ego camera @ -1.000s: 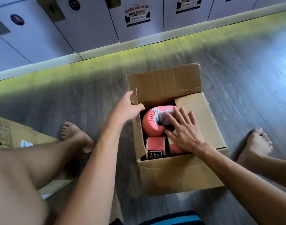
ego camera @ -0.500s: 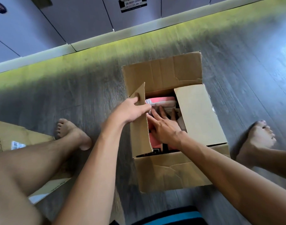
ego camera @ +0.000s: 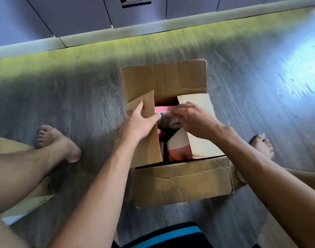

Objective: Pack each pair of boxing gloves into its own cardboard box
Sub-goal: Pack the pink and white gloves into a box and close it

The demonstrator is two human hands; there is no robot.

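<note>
On a grey wood-plank floor (ego camera: 81,97) we are crouching over a brown cardboard box (ego camera: 181,181). Pink boxing gloves (ego camera: 180,151) are lying inside the box. Our left hand (ego camera: 138,122) is pinching the box's left flap (ego camera: 146,145). Our right hand (ego camera: 194,119) is curling above the gloves, and we cannot tell whether it is holding anything.

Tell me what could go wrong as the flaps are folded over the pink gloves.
1. The left hand grips the left flap while the fingers of the right hand lie in the gap; folding it might pinch them.
2. The pink gloves seem to sit high, so the box may not close flat.
</note>
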